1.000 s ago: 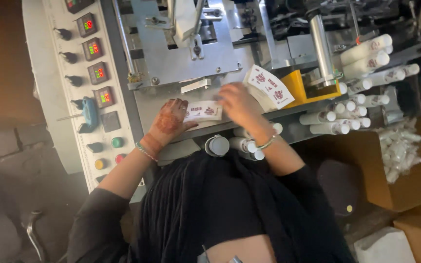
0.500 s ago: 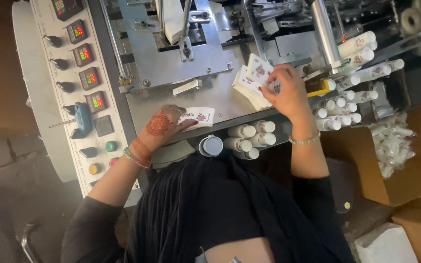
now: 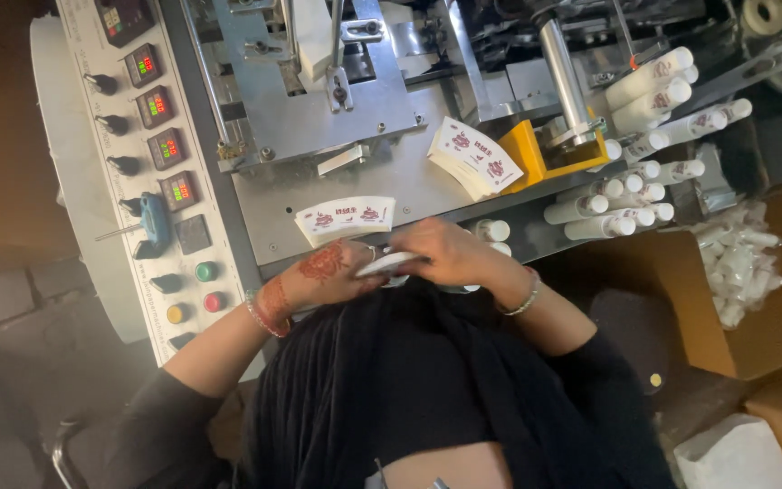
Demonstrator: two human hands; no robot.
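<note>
Both hands meet at the worktop (image 3: 337, 181) edge: left hand (image 3: 332, 272) and right hand (image 3: 450, 254) pinch one thin white curved paper blank (image 3: 389, 264). Just above lies a fanned stack (image 3: 346, 219) of blanks printed red; smooth white tubes (image 3: 608, 201) pile rightward.

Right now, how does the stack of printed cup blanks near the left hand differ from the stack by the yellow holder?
The near stack of blanks lies flat on the metal plate, just above the left hand; the far stack of blanks lies at an angle against the yellow holder, out of reach of both hands. The near stack looks thinner. Both are white, fan-shaped, with dark red print.
</note>
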